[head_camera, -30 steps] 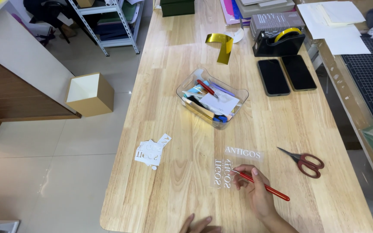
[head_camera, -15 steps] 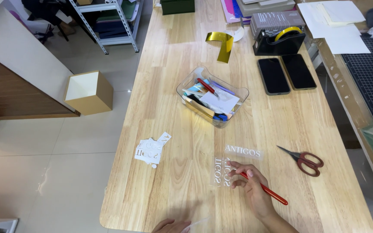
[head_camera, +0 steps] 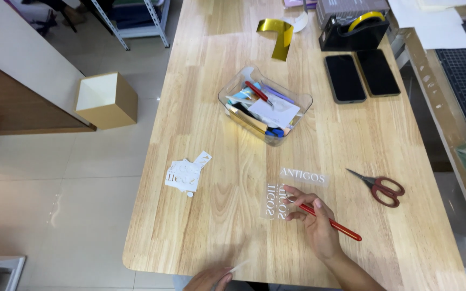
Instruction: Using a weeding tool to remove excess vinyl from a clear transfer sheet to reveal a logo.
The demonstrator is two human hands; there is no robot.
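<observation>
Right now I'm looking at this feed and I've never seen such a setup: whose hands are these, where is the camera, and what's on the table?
There is no machine here. A person wears a camera on their head, so the one picture looks down over a wooden table at their own two bare hands.

The right hand holds a thin red tool, pen-like, with its tip on a clear strip of white lettering. A second lettering strip lies just above. The left hand, at the bottom edge, pinches a small pale sliver.

Also on the table: red-handled scissors, a clear plastic tray of supplies, white paper scraps, two dark phones, a tape dispenser and a gold foil strip.
</observation>
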